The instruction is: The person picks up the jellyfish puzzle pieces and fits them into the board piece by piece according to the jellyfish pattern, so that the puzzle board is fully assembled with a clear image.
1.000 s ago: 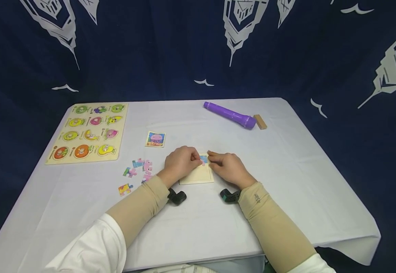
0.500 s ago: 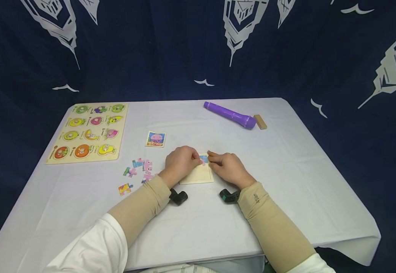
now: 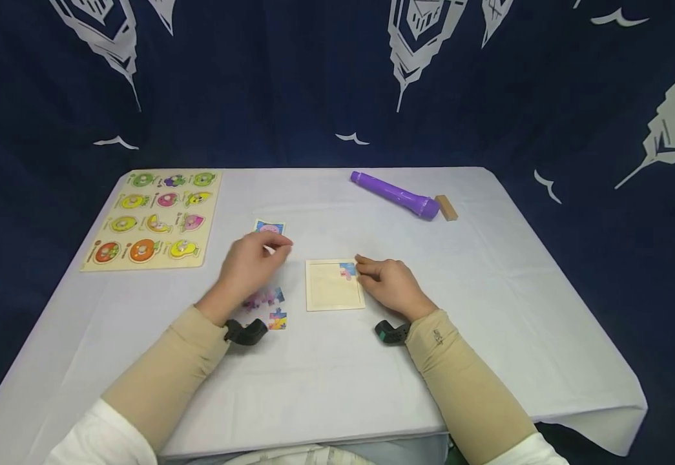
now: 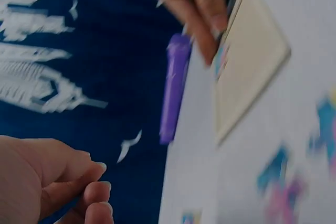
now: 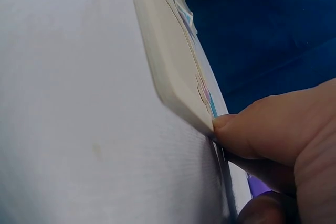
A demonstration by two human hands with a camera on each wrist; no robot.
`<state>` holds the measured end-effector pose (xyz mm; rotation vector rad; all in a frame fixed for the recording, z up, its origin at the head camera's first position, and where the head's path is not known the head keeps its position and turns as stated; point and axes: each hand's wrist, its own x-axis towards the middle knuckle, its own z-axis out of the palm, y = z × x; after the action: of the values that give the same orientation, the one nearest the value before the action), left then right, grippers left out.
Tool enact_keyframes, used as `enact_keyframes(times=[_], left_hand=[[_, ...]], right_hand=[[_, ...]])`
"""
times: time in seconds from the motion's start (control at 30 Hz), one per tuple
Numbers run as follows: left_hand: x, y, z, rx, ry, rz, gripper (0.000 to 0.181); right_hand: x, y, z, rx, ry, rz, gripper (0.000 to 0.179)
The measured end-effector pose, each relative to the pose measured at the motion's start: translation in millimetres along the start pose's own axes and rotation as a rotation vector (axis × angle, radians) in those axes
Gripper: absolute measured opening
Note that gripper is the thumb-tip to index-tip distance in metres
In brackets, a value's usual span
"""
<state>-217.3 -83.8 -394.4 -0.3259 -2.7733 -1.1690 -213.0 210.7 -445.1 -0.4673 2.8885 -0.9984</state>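
Your right hand (image 3: 392, 284), just right of the middle of the head view, grips the right edge of a square, cream-coloured puzzle tray (image 3: 334, 294), its thumb pressing on a corner in the right wrist view. One blue-and-pink jigsaw piece (image 3: 347, 270) sits in the tray's upper right corner. Your left hand (image 3: 256, 261) is left of the tray, fingers bent and the tips of thumb and index finger together; you show nothing between them. Beneath that hand, more multicoloured jigsaw pieces (image 3: 277, 320) lie on the white-clothed tabletop (image 3: 488, 310), partly hidden by your hand and wrist. Just beyond your left fingertips is a square picture card (image 3: 269, 227) with a blue border, its lower part covered. At the upper left of the tabletop lies a pale rectangular board (image 3: 174, 212) bearing four rows of colourful fruit shapes. Toward the upper right, a purple microphone-shaped tube (image 3: 395, 195) lies slanted, its thick end beside a small tan block (image 3: 446, 208).
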Motion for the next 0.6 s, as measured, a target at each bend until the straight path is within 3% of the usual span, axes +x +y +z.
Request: enact_keyframes(times=[0.13, 0.27, 0.4, 0.6], left_hand=[[-14.7, -29.0, -34.8, -0.05, 0.106, -0.065, 0.024], [-25.8, -54.2, -40.6, -0.088, 0.146, -0.141, 0.028], [-32.3, -69.4, -31.8, -0.063, 0.103, -0.179, 0.028], [-39.8, -70.1, -24.4, 0.165, -0.006, -0.19, 0.028]], right_hand=[[-1.2, -1, -1, -0.001, 0.018, 0.001, 0.034], [-1.3, 1, -2, 0.001, 0.033, -0.007, 0.033], [0.1, 2, -2, 0.006, 0.022, 0.007, 0.033], [1.1, 2, 1, 0.016, 0.014, 0.011, 0.034]])
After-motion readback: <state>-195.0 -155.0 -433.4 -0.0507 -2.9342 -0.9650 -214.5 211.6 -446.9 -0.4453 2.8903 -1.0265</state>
